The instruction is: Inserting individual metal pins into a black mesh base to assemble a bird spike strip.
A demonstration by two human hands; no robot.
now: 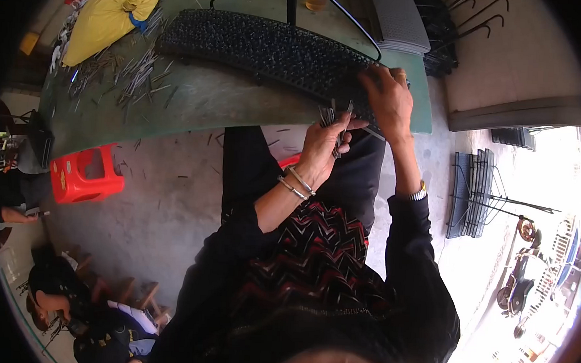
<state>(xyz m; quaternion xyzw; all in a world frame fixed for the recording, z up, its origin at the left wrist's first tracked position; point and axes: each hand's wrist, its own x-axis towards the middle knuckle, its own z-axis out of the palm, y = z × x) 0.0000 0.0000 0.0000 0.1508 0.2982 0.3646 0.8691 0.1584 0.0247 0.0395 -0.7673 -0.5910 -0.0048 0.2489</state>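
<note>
A long black panel, densely covered in small holes or knobs, lies across the green table, with black metal rods rising from its far side. My left hand is closed around a bunch of thin grey strips, their ends sticking up beside the panel's near edge. At the panel's right end, my right hand reaches down with bent fingers close to its surface. Whatever those fingertips pinch is hidden.
Loose strips lie heaped by a yellow bag on the green table. Grey perforated sheets are stacked at the far right. A red stool stands left; other people sit lower left. Dark racks stand right.
</note>
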